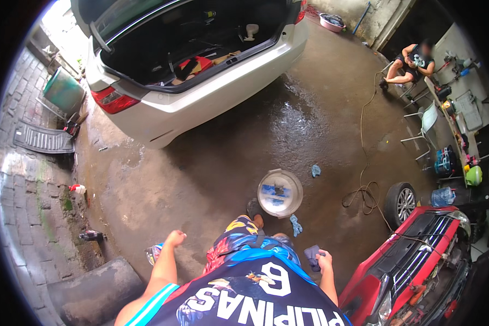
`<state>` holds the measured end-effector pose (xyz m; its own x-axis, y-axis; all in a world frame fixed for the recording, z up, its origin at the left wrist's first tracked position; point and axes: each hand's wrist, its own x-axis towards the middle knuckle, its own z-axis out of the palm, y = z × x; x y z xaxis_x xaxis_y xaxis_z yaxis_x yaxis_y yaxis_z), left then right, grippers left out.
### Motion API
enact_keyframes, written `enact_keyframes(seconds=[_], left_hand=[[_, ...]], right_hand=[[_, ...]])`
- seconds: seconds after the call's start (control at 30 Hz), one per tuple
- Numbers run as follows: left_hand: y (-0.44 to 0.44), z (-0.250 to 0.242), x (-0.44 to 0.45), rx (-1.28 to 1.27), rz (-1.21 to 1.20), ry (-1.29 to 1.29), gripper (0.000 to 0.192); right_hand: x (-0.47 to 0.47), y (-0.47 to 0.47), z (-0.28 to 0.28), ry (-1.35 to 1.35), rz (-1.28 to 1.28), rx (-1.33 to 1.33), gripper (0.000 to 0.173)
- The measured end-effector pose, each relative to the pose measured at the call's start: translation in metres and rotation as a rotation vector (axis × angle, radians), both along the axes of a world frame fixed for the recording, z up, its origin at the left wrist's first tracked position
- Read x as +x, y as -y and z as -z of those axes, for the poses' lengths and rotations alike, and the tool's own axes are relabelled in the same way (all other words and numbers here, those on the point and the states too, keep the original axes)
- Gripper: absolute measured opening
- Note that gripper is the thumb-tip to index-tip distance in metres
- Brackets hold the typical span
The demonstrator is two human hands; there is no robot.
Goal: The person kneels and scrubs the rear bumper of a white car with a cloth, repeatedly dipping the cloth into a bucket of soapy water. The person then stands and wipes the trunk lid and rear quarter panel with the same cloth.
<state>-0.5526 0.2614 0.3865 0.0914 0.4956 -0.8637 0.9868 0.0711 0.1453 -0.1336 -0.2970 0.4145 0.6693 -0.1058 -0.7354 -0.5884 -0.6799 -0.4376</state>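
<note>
At the lower middle, my right hand (322, 259) grips a dark grey cloth (312, 257). My left hand (176, 237) hangs out to the other side with its fingers curled; whether it holds anything small cannot be made out. A round translucent bucket (292, 179) stands on the wet floor just before my feet. Two blue crumpled pieces, cloths or gloves, lie near it, one (316, 170) beyond it and one (296, 225) beside its near side. Ahead stands a white car (212, 110) with its trunk raised over a red item (199, 63) and other loose things.
A red car front bumper (362, 261) and a wheel (400, 203) lie at the right, with a long hose or cord (362, 134) across the floor. A person (415, 65) sits far right near a chair (428, 118). At left are a drum (63, 91) and a spray bottle (78, 188).
</note>
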Motion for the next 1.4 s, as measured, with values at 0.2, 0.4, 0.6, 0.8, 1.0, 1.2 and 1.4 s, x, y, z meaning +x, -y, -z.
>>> enact_keyframes(seconds=[0.2, 0.4, 0.6, 0.8, 1.0, 1.2, 1.4], left_hand=[[-0.091, -0.011, 0.102, 0.132, -0.231, 0.434, 0.044], [-0.083, -0.014, 0.093, 0.203, -0.451, 0.587, 0.046], [0.046, 0.017, 0.0, 0.076, -0.482, 0.32, 0.023], [0.108, 0.03, -0.01, -0.237, -0.136, 0.155, 0.026], [0.05, 0.011, 0.066, 0.033, -0.666, 0.458, 0.035], [0.022, -0.023, 0.101, 0.207, -0.59, 0.57, 0.046], [0.062, -0.012, 0.076, 0.2, -0.411, 0.39, 0.049]], right_hand=[[0.007, -0.003, -0.026, -0.026, -0.116, -0.124, 0.044], [0.05, -0.005, -0.023, -0.158, -0.19, -0.217, 0.042], [0.131, -0.053, -0.039, 0.007, -0.221, -0.166, 0.044], [0.169, -0.105, -0.061, 0.174, -0.226, -0.095, 0.047], [0.168, -0.099, -0.039, 0.153, -0.296, -0.113, 0.05], [0.16, -0.081, -0.012, -0.033, -0.262, -0.173, 0.047], [0.157, -0.086, 0.011, -0.192, -0.381, -0.153, 0.042]])
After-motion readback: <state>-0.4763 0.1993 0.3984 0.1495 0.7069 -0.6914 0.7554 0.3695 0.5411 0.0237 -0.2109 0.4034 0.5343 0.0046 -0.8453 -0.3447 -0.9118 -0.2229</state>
